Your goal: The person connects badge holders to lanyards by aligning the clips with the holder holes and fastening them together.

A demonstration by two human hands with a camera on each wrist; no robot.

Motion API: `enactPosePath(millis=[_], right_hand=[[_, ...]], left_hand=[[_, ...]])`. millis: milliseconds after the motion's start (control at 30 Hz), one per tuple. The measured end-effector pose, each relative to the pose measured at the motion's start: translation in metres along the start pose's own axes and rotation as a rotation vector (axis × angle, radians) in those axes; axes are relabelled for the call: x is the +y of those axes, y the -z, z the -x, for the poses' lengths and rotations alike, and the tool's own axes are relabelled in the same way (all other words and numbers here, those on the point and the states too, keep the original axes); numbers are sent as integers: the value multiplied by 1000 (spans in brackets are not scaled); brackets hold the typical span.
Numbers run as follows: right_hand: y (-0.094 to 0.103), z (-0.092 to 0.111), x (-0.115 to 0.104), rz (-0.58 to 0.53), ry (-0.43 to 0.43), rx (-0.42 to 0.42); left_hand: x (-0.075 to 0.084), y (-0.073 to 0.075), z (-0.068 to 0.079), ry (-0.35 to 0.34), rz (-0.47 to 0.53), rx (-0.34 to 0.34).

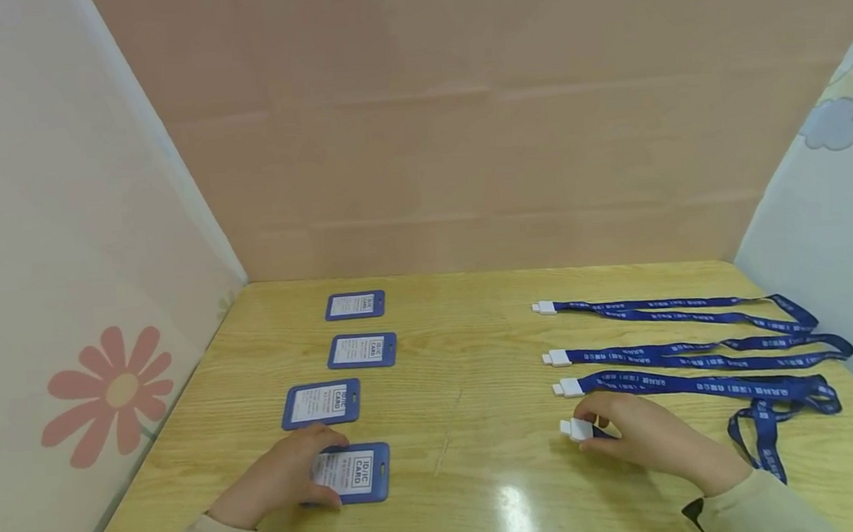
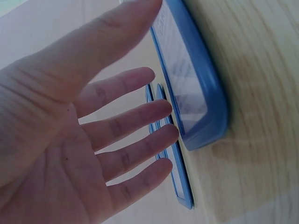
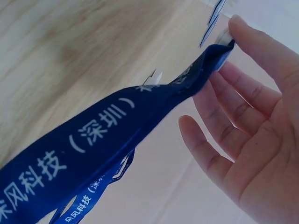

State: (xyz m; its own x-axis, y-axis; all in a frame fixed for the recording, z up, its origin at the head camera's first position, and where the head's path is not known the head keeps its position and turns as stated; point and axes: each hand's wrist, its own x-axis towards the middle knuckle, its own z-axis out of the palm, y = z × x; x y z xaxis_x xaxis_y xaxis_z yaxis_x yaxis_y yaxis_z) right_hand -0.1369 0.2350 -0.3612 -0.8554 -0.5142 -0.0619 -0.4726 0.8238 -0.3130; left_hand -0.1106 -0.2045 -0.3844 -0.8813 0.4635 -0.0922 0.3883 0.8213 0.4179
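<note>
On the left, my left hand (image 1: pixel 292 471) is spread over the left end of the nearest blue ID card holder (image 1: pixel 371 473). Its thumb is by the near edge and its fingers by the far edge; in the left wrist view the fingers (image 2: pixel 140 119) are nearly straight and close beside the holder (image 2: pixel 187 79), which lies on the table. My right hand (image 1: pixel 638 433) pinches the white clip (image 1: pixel 578 429) of a blue lanyard between thumb and fingers. The printed strap (image 3: pixel 88 135) runs back under the wrist in the right wrist view.
Three more card holders (image 1: pixel 322 404) lie in a column beyond my left hand. Beyond my right hand, three more lanyards (image 1: pixel 651 354) are laid out with white clips pointing left. A tan back wall (image 1: pixel 461 130) and pale side walls bound the wooden table (image 1: pixel 464 355).
</note>
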Motion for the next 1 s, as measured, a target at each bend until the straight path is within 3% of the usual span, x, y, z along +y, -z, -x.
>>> enactPosePath(millis=[300,1000], right_hand=[[1,-2,-6,-4,46,-2],[-1,-13,-16,8,114,3]], left_hand=[[2,0,1,44,21,-23],[2,-1,2,41,14,-7]])
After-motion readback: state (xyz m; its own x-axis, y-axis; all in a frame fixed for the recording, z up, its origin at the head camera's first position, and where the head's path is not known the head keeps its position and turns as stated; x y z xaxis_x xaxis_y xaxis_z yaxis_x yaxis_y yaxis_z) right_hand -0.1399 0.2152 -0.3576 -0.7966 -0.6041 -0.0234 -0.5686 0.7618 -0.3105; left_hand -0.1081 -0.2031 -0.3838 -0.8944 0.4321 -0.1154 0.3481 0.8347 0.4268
